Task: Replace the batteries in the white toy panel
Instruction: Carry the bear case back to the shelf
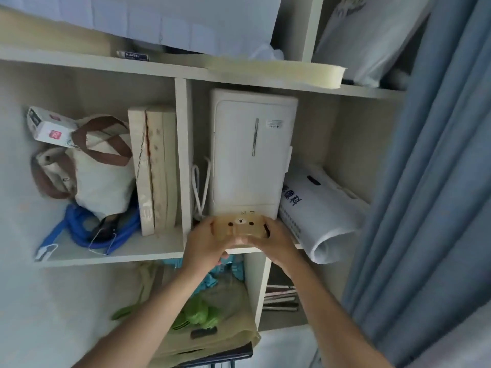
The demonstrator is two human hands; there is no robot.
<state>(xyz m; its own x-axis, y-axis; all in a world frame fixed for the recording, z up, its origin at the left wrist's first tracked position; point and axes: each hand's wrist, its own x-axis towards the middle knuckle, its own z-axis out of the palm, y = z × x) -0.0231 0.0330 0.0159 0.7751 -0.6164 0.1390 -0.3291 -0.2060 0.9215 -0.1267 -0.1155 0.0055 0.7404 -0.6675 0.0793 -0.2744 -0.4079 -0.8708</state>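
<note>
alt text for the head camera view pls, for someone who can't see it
Both hands, left hand and right hand, hold a small tan bear-face box at the edge of a shelf. Behind it stands a tall white appliance; a blue curtain hangs on the right.

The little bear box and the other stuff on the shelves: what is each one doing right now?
Translucent tan bear-face box: lid on, held by both hands at the shelf edge.
Left hand: grip closed on the box's left end.
Right hand: grip closed on its right end.
Tall white plastic appliance: upright, door shut.
Cream canvas tote bag: slumped.
Blue cord: loosely coiled.
</note>
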